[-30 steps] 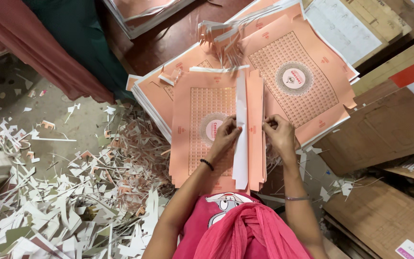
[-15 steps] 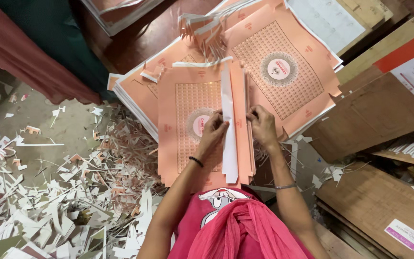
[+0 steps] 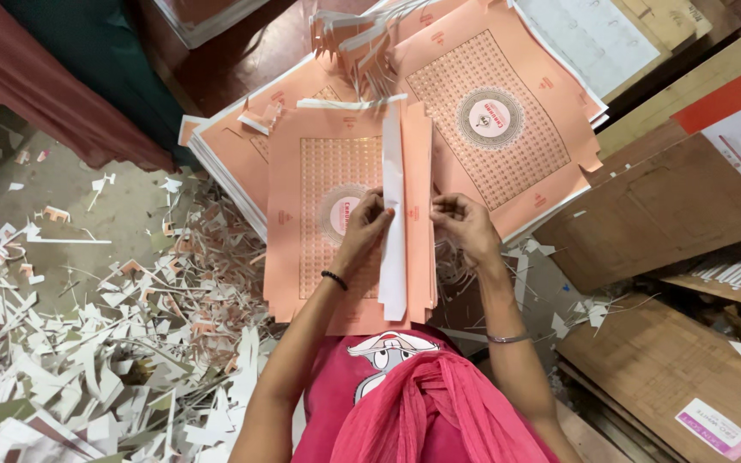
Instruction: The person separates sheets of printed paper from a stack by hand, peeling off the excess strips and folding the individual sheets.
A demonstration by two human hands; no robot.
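1. The left hand [image 3: 369,225] presses its fingertips onto a peach die-cut carton sheet [image 3: 336,214], pinching the edge of its folded white flap [image 3: 394,214].
2. The right hand [image 3: 465,225] pinches the sheet's right edge between thumb and fingers.
3. The sheet lies in front of the person, on top of a stack of peach sheets [image 3: 233,163].
4. Another printed sheet [image 3: 499,120] lies just behind it.
5. Brown cardboard panels [image 3: 653,214] lie flat to the right.
6. White paper offcuts [image 3: 87,343] cover the floor on the left.
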